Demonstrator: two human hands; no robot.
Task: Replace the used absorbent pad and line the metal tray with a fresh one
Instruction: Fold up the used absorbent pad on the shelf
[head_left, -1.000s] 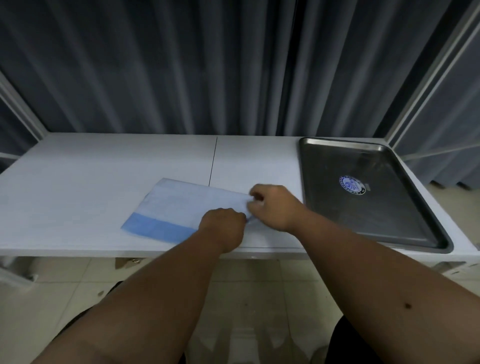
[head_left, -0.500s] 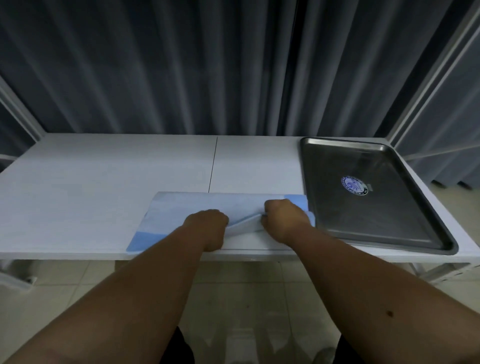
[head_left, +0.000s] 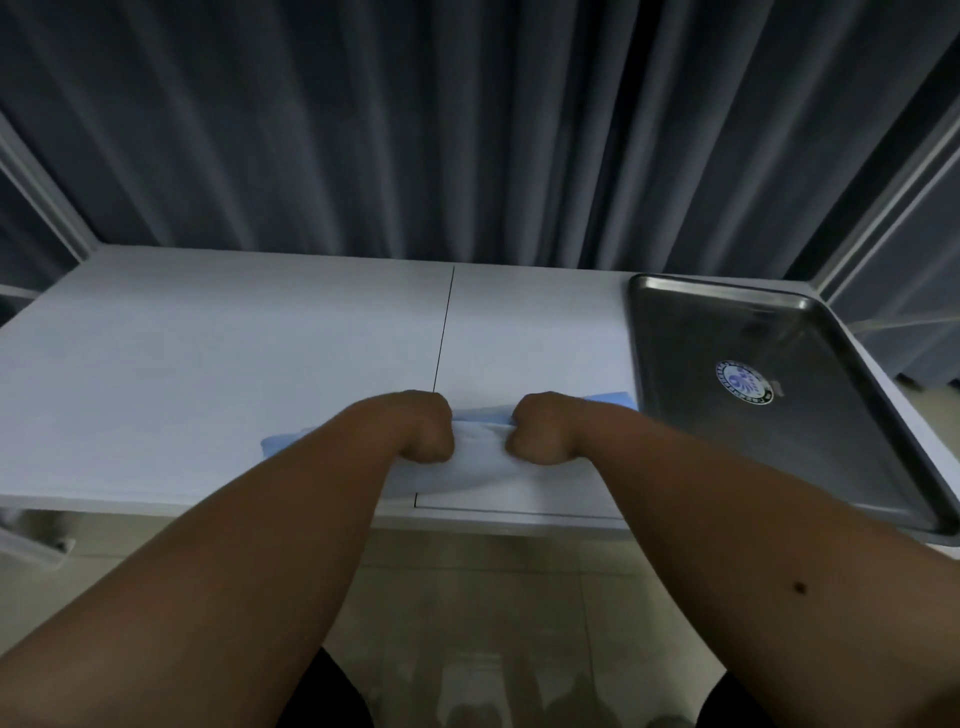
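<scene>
At the left of the frame the white table (head_left: 208, 364) shows only bare top, with a dark curtain (head_left: 415, 130) filling the upper half behind it. Just left of centre, the left hand (head_left: 423, 428) is curled into a fist round the near edge of the absorbent pad (head_left: 480, 457), fingers tucked under so that only the knuckles show. The pad lies at the front of the table in the lower middle of the frame, white side toward the camera, a blue strip peeking out beyond the left forearm and another behind the right wrist. Just right of centre, the right hand (head_left: 543, 428) grips the same edge in the same curled way, with a short bunched span of pad between the two fists. At the right of the frame the metal tray (head_left: 779, 467) sits on the table, its floor bare apart from a round blue-and-white sticker (head_left: 744, 382); the pad's right end lies just beside its left rim.

By the look of it, the tray is already cleared and the pad is in hand but not yet opened out. Spreading it and laying it in the tray remain.
</scene>
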